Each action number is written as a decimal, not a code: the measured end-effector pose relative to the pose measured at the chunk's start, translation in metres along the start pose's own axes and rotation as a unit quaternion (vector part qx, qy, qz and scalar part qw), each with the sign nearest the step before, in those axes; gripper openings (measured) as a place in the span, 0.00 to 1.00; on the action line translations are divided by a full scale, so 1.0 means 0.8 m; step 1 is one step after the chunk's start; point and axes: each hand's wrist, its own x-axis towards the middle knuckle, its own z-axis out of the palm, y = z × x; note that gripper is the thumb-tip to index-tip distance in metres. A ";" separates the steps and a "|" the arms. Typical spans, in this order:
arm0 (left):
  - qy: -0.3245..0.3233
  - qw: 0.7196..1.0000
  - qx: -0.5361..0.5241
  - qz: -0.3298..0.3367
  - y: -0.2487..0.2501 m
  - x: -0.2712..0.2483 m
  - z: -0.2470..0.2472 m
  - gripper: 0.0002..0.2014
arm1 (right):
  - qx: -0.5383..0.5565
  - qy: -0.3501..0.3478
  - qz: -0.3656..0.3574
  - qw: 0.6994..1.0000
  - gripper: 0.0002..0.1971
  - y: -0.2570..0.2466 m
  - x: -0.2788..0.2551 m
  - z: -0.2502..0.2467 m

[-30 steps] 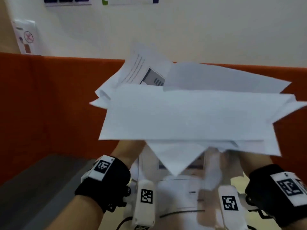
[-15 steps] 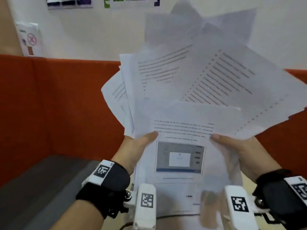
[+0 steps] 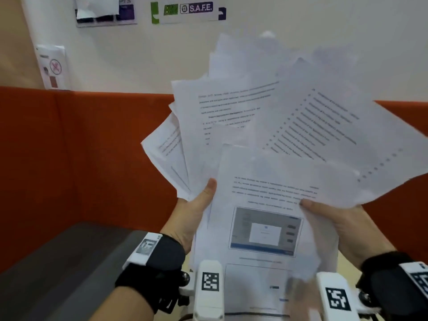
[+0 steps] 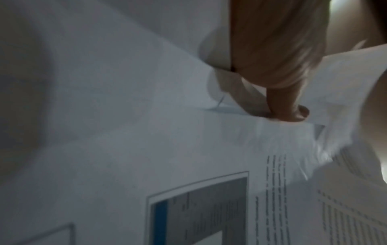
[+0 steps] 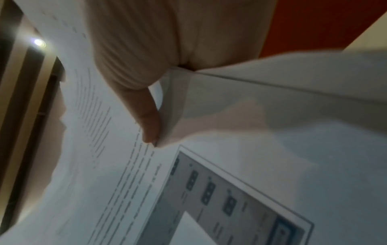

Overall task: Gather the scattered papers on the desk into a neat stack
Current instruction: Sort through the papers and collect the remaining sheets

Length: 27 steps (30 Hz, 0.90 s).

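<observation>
- Papers (image 3: pixel 266 144): a loose sheaf held up in the centre and right of the head view, in front of the orange partition (image 3: pixel 81 158) and the wall (image 3: pixel 301 26). It is lifted clear of any surface that shows.
- Front sheet (image 3: pixel 264 228): lowest and nearest, printed with text lines and a grey screenshot; the sheets behind it fan out toward the upper left and upper right, corners and edges out of line.
- Left hand (image 3: pixel 192 212): lower centre of the head view, thumb laid flat on the front of the sheaf's left edge; in the left wrist view a fingertip presses the sheets, so the hand (image 4: pixel 278 66) grips them. The fingers behind the sheets are hidden.
- Right hand (image 3: pixel 335 218): lower right, thumb on the front of the sheaf's right edge; the right wrist view shows the hand (image 5: pixel 146 63) pinching the sheets at its thumb tip.
- Counter (image 3: pixel 58 262): a grey surface at lower left; no sheets show on that part, and the rest is hidden behind the sheaf.
- Progress, as judged: gathering looks largely done, since the visible sheets are all held by the 2 hands. Squaring is left: the fan must be closed, the edges aligned and the stack set down. Whether any sheets remain on the counter cannot be told.
</observation>
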 end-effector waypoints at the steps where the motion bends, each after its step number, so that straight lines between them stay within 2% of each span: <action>1: 0.009 1.000 -0.001 -0.001 0.002 0.001 0.000 0.47 | 0.012 0.010 -0.014 1.000 0.28 0.000 0.000 -0.001; 2: 0.025 1.000 -0.011 -0.006 0.006 0.002 -0.002 0.45 | 0.022 0.022 -0.027 0.999 0.35 0.002 0.001 -0.005; 4: 0.042 0.998 -0.035 0.019 0.018 0.007 -0.006 0.29 | 0.020 0.041 -0.044 0.998 0.46 0.004 0.002 -0.010; 5: 0.044 0.998 -0.034 0.036 0.026 0.008 -0.006 0.20 | 0.020 0.046 -0.047 0.998 0.45 0.003 0.002 -0.010; 7: 0.053 0.997 -0.017 0.054 0.042 0.007 -0.006 0.14 | 0.013 0.039 -0.047 0.998 0.35 0.002 0.000 -0.007; 10: 0.068 0.993 0.015 0.091 0.054 0.007 -0.012 0.14 | 0.013 0.050 -0.030 0.998 0.23 0.000 -0.003 -0.005; 12: 0.077 0.991 0.005 0.105 0.058 0.008 -0.015 0.16 | -0.002 0.047 -0.022 0.999 0.24 0.004 -0.003 -0.008; 14: 0.077 0.992 -0.030 0.099 0.059 0.005 -0.012 0.14 | -0.010 0.041 -0.023 0.999 0.30 0.006 -0.005 -0.003; 15: 0.072 0.993 -0.037 0.091 0.058 0.004 -0.009 0.12 | 0.000 0.039 -0.023 0.999 0.30 0.007 -0.006 0.000; 16: 0.065 0.993 -0.028 0.089 0.057 0.002 -0.007 0.11 | 0.004 0.041 -0.022 0.999 0.24 0.007 -0.007 0.003; 18: 0.052 0.991 0.040 0.114 0.053 0.000 -0.007 0.13 | -0.006 0.051 -0.024 0.998 0.13 0.006 -0.009 0.005; 19: 0.054 0.987 0.082 0.128 0.053 -0.001 -0.009 0.13 | -0.012 0.062 -0.023 0.998 0.13 0.008 -0.010 0.002; 22: 0.056 0.973 0.152 0.162 0.066 -0.001 -0.017 0.12 | -0.022 0.086 -0.010 0.996 0.22 0.014 -0.012 -0.005; 24: 0.060 0.968 0.178 0.166 0.078 0.006 -0.018 0.07 | -0.027 0.091 0.001 0.996 0.19 0.016 -0.013 -0.004; 27: 0.087 0.960 0.220 0.151 0.078 0.025 -0.019 0.04 | -0.035 0.093 0.013 0.995 0.08 0.018 -0.014 0.004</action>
